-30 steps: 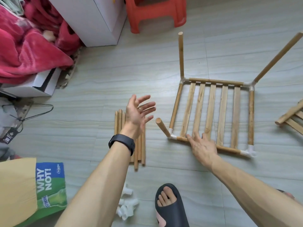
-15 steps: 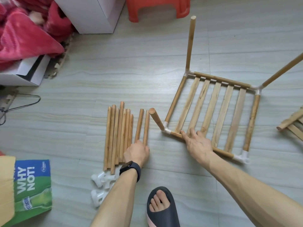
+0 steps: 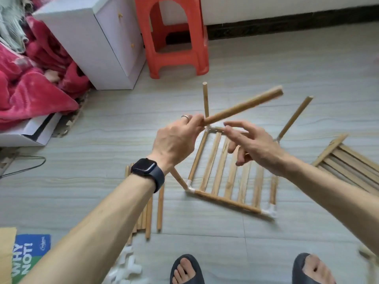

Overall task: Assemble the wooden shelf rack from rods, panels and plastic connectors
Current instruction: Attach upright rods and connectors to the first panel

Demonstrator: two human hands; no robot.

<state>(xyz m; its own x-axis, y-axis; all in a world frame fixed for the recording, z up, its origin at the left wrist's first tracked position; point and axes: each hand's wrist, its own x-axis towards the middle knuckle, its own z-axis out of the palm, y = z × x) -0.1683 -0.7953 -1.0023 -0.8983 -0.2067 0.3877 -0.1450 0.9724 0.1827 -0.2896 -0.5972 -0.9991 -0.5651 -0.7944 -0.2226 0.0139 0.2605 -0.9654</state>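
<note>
Several loose rods lie on the floor at left, with white plastic connectors just beside their near ends. The left hand grips one raised rod by its end. The right hand hovers beside it, fingers loosely spread and holding nothing, above the slatted frame. Another slatted panel lies far right.

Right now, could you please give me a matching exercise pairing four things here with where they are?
Things:
1. wooden rod
2. red stool
3. white connectors
4. loose rods

Places:
A. on the floor, partly hidden by the left forearm
B. gripped by the left hand above the slatted frame
C. beside the white cabinet
D. on the floor at the view's bottom edge

Pairs: 1-B, 2-C, 3-D, 4-A
</note>
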